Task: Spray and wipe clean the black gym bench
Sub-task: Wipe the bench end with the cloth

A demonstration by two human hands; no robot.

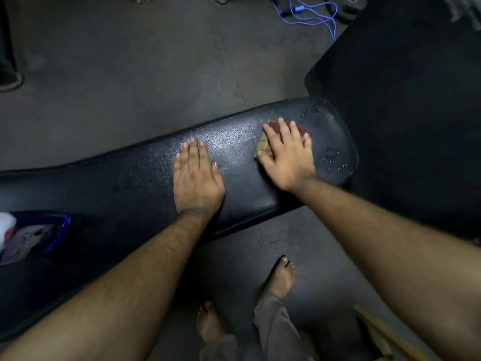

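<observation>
The black padded gym bench (130,183) runs from lower left to upper right across the view. My left hand (195,178) lies flat on its middle, fingers together, holding nothing. My right hand (286,155) presses flat on a small folded cloth (263,145), reddish and tan, near the bench's right end. Most of the cloth is hidden under the palm. Droplets of liquid (333,157) glisten on the pad to the right of that hand. A blue spray bottle (33,237) with a white top lies on the bench at the far left.
My bare feet (279,280) stand on the dark floor in front of the bench. A large black padded block (403,100) sits just beyond the bench's right end. A blue cable (309,14) lies on the floor at the top. Another person's foot shows at the top edge.
</observation>
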